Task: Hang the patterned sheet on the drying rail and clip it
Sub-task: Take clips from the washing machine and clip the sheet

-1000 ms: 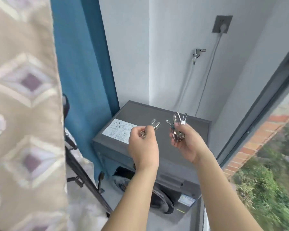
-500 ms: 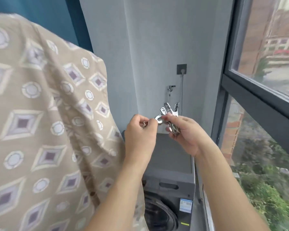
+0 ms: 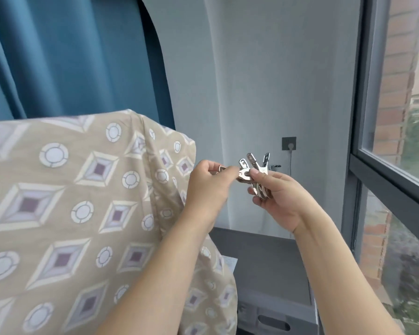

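Left hand pinches one clip; right hand grips the bunch. Tangled, they may spill when pulled.

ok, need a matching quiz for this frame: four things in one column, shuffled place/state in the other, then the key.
Things:
1. beige patterned sheet
2. bunch of shiny metal clips
3. teal curtain
4. dark grey washing machine

Place or state:
A. behind the sheet, upper left
B. held in the right hand
C. low, under the hands
D. draped, hanging at left

The left hand pinches one metal clip at that bunch.

Pairs: 1-D, 2-B, 3-A, 4-C
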Available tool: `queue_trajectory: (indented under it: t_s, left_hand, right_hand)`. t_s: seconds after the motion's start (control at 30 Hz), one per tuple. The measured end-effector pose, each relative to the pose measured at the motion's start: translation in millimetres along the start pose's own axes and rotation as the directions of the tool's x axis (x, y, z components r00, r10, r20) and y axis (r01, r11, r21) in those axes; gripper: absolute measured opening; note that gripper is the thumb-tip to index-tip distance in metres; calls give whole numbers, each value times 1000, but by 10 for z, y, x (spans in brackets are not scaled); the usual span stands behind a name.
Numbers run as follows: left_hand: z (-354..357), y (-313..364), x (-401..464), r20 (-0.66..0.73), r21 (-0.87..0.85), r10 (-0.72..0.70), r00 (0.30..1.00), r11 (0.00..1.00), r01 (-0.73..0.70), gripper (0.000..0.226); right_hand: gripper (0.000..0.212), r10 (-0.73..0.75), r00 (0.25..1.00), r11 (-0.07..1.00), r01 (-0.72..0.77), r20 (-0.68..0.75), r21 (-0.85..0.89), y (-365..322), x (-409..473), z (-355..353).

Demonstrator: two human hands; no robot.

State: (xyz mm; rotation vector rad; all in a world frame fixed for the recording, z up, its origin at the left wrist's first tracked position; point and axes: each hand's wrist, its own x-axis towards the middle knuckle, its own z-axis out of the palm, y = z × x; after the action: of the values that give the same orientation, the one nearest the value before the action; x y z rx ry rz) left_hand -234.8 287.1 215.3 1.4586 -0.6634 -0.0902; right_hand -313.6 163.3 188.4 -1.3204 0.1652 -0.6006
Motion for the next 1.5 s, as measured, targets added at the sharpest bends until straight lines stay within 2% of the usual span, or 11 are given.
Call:
queue_trajectory:
  t_s: [0.13, 0.27, 0.4, 0.5, 0.6, 0.73, 0.93, 1.03, 1.13, 1.33, 1.5]
  left_hand:
    - [-130, 218, 92, -2, -222, -2, 1000, 975, 2, 25]
    - [-264, 404, 146, -19, -243, 40, 999, 969, -44, 29]
    - [-385, 607, 190, -87, -32, 172, 981, 984, -175, 56]
    - [-483, 761, 156, -119, 157, 289, 950, 950, -270, 70]
    - [-573, 872, 161, -137, 311, 340, 930, 907, -285, 62]
    - [-716, 1073, 199, -132, 365, 377, 917, 878, -309, 55]
    - [-974, 1486, 309, -126, 498, 503, 855, 778, -384, 50]
    - [-1172, 1654, 368, -141, 631, 563, 815, 685, -364, 50]
    - [-1354, 1760, 419, -151, 736, 592, 792, 602, -309, 49]
    - [-1462, 1711, 495, -114, 809, 502, 857, 548, -213, 41]
    - [-1401, 1584, 537, -40, 820, 369, 929, 543, -181, 42]
  right_hand:
    - [18, -68, 997, 994, 70, -26, 80, -103, 91, 255]
    - [15, -133, 991, 982, 133, -16, 135, -158, 154, 469]
    - [26, -178, 983, 958, 165, 34, 233, -175, 165, 651]
    - [38, -188, 981, 937, 167, 41, 307, -190, 176, 803]
    - [38, -194, 979, 931, 163, 64, 327, -213, 181, 936]
    - [21, -221, 967, 932, 170, 128, 321, -262, 175, 1122]
    - [15, -294, 950, 946, 273, 108, 174, -427, 268, 1416]
    - [20, -338, 941, 941, 338, 20, -5, -612, 429, 1492]
    - [23, -353, 935, 930, 353, 20, -106, -764, 587, 1563]
    - [32, -344, 934, 904, 357, 97, -237, -826, 677, 1706]
    - [16, -273, 957, 926, 289, 100, -242, -745, 732, 1701]
